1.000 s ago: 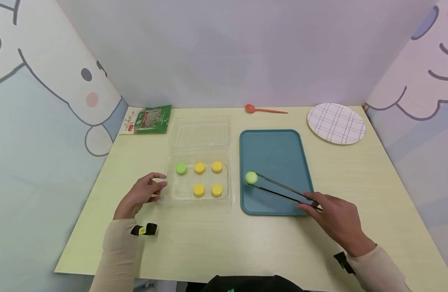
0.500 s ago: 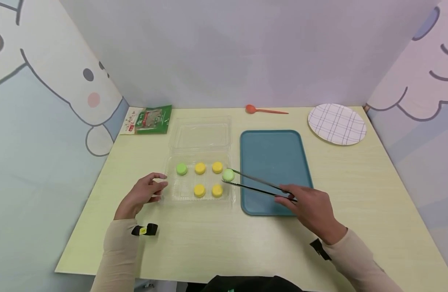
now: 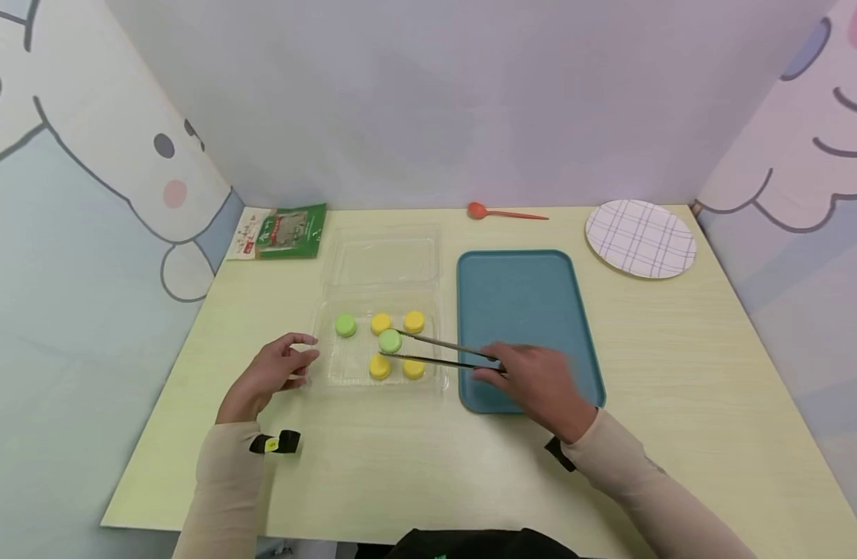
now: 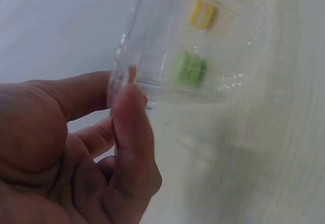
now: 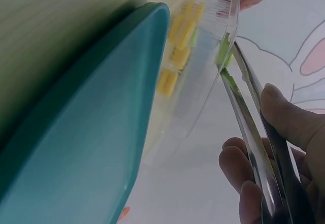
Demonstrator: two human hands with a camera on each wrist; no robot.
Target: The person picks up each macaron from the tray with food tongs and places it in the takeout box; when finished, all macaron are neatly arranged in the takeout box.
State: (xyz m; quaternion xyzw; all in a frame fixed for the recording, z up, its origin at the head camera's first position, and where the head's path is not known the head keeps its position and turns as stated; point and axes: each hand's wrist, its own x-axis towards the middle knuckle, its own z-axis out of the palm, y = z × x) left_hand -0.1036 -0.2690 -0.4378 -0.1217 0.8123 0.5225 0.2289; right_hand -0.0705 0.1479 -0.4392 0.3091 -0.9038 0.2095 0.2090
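Note:
My left hand (image 3: 268,376) pinches the left rim of a clear plastic clamshell box (image 4: 127,41) between thumb and fingers. My right hand (image 3: 540,384) grips metal tongs (image 5: 249,130), their tips clamped on a pale green macaron (image 3: 390,340). That macaron hangs over the box, overlapping the gap between the two rows in the head view. Inside the box another green macaron (image 3: 345,324) lies at the back left, with several yellow macarons (image 3: 380,367) to its right. The tongs partly cover the front right yellow one.
Right of the box lies a blue tray (image 3: 519,295), partly under my right hand. The hinged lid (image 3: 383,258) lies open toward the wall. Along the back are a green packet (image 3: 292,231), an orange spoon (image 3: 479,210) and a checked plate (image 3: 641,239).
My right hand has moved left, carrying the green macaron in the tongs from over the tray to over the box. My left hand has stayed at the box's rim.

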